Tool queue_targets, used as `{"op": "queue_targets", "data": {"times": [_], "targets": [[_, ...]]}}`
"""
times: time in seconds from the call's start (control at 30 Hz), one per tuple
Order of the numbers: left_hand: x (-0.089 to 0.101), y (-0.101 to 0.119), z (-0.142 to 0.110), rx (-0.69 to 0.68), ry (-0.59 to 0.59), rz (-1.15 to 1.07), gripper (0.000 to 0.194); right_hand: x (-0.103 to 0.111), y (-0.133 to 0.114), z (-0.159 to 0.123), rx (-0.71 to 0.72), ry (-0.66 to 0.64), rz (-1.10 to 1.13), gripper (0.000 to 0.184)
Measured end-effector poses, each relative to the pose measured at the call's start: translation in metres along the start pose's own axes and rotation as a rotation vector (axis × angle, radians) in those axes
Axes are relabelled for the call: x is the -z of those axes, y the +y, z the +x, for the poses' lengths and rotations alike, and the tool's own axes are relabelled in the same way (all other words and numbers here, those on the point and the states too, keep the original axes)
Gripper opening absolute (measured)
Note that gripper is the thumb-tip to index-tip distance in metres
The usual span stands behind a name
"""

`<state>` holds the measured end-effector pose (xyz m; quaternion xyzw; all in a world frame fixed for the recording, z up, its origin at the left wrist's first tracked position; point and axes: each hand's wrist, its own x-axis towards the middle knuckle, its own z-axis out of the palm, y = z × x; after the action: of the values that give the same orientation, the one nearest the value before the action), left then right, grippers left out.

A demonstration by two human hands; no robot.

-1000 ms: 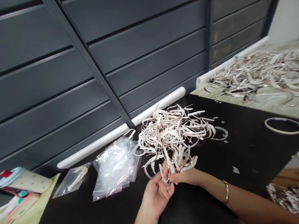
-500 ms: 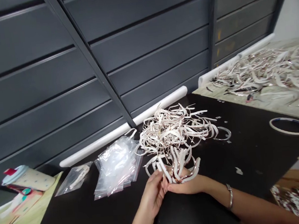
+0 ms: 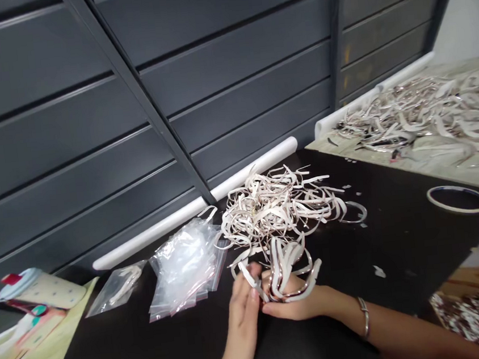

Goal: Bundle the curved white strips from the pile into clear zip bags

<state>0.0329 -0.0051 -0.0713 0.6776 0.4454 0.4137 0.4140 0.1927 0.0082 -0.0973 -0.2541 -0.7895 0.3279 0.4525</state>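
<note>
A tangled pile of curved white and rose-gold strips [image 3: 277,210] lies on the black table [image 3: 400,242]. My right hand [image 3: 297,302], palm up, cradles a bunch of these curved strips [image 3: 285,269] at the pile's near edge. My left hand [image 3: 242,307] meets it from the left, fingers pinched on one strip of that bunch. A bangle [image 3: 364,316] is on my right wrist.
A stack of clear zip bags [image 3: 184,271] lies left of the pile, and one filled bag [image 3: 116,286] sits further left. A white ring [image 3: 458,198] rests at right. A second heap of strips [image 3: 425,114] covers the far right table. A cup [image 3: 37,289] lies at left.
Both hands moved slightly toward the pile with the bunch. My left hand turned and closed its fingers on a strip in the bunch held by my right hand.
</note>
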Motion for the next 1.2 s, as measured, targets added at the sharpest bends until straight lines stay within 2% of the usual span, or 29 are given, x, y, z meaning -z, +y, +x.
{"op": "queue_targets", "data": {"times": [0.07,0.1,0.2,0.27,0.33,0.43,0.5,0.63,0.7,0.73,0.8,0.9,0.97,1.07,1.13,1.2], "targets": [[-0.001,0.011,-0.001,0.071,-0.144,-0.089,0.042,-0.002,-0.001,-0.001,0.013,-0.089,0.018,0.014],[-0.003,0.016,-0.001,0.12,-0.162,-0.138,0.042,-0.003,-0.002,-0.001,0.031,-0.144,0.026,0.014],[-0.008,0.024,-0.002,0.287,-0.074,-0.264,0.042,-0.004,-0.008,0.001,0.06,-0.268,-0.007,0.014],[-0.011,0.027,-0.001,0.373,-0.032,-0.335,0.042,-0.003,-0.012,0.001,-0.005,-0.322,-0.052,0.013],[-0.013,0.03,0.002,0.39,-0.074,-0.371,0.044,-0.003,-0.014,0.001,-0.108,-0.375,-0.043,0.013],[-0.014,0.036,0.007,0.317,-0.278,-0.34,0.043,-0.004,-0.012,-0.002,-0.269,-0.437,0.095,0.022],[-0.013,0.042,0.01,0.234,-0.375,-0.242,0.039,-0.007,-0.01,-0.003,-0.338,-0.484,0.224,0.028],[-0.009,0.052,0.01,0.064,-0.453,0.035,0.03,-0.011,-0.007,0.0,-0.378,-0.665,0.541,0.038],[-0.002,0.05,0.012,-0.02,-0.487,0.115,0.03,-0.012,-0.006,0.001,-0.366,-0.678,0.6,0.042],[0.004,0.045,0.016,-0.054,-0.472,0.144,0.031,-0.012,-0.005,0.002,-0.35,-0.639,0.603,0.041],[0.024,0.027,0.028,-0.062,-0.33,0.24,0.035,-0.011,-0.001,0.003,-0.333,-0.516,0.63,0.036],[0.071,-0.014,0.054,0.108,0.064,0.51,0.03,-0.01,0.007,0.003,-0.382,-0.31,0.774,0.034],[0.106,-0.041,0.068,0.192,0.193,0.628,0.026,-0.01,0.012,0.003,-0.415,-0.224,0.865,0.036],[0.143,-0.073,0.077,0.292,0.274,0.769,0.024,-0.013,0.015,0.002,-0.443,-0.194,0.94,0.039],[0.155,-0.088,0.076,0.347,0.263,0.821,0.019,-0.015,0.015,0.001,-0.459,-0.241,0.954,0.039],[0.157,-0.098,0.073,0.376,0.245,0.852,0.009,-0.017,0.014,0.0,-0.477,-0.31,0.95,0.039]]}}
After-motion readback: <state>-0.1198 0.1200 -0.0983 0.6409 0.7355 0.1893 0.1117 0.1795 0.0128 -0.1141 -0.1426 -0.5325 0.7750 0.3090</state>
